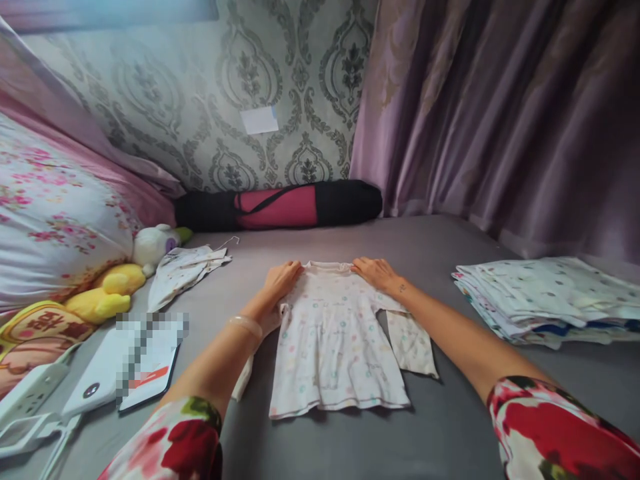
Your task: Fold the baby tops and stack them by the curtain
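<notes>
A small white long-sleeved top (pixel 337 340) with a pastel print lies spread on the grey sheet, neckline away from me and hem towards me. My left hand (pixel 284 279) pinches its left shoulder beside the collar. At the other shoulder, my right hand (pixel 374 272) has its fingers closed on the cloth. The right sleeve (pixel 413 340) comes out from under my right forearm, its lower part creamier. My left forearm covers most of the other sleeve.
Folded printed clothes (pixel 545 293) are stacked at right. Leftward lie a crumpled white garment (pixel 187 270), plush toys (pixel 107 293), a white box (pixel 103 367), and a power strip (pixel 33 393) with cables. A black and pink roll bag (pixel 277 207) rests along the wall.
</notes>
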The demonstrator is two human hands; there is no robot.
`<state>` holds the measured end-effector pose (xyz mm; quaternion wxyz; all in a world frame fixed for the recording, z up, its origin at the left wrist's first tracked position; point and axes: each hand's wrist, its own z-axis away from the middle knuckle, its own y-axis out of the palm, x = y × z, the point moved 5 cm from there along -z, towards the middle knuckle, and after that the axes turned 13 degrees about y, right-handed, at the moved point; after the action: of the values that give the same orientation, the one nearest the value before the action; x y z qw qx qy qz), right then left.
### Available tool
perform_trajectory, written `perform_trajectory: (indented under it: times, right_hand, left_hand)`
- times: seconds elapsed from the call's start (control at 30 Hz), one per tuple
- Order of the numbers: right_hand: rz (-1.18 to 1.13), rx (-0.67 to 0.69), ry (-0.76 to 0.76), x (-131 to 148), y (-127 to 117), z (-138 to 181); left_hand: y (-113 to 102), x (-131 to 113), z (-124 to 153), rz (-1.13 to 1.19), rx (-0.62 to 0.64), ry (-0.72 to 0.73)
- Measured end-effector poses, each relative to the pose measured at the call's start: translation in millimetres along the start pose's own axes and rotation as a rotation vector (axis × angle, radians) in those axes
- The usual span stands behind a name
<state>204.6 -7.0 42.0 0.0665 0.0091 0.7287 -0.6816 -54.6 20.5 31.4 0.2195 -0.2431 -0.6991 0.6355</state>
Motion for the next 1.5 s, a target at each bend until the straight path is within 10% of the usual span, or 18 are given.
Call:
perform_trajectory:
  times: [0.57, 1.07, 1.3, 1.5]
  right_hand:
    - [-0.272, 0.061, 0.187, -11, 21, -97]
    - [-0.505, -0.026, 0.266, 5, 30, -105]
    - [-0.619, 0.128, 0.484, -100, 23, -20]
    - [-0.462, 0.32, 0.575, -109, 26, 61]
  left_hand:
    - [12, 41, -79, 0.143, 0.025, -0.248]
    - [32, 39, -85, 0.0, -0.007, -0.286]
    - [6, 42, -87, 0.007, 0.029, -0.233]
    - [-1, -34, -109, 0.136, -0.074, 0.0]
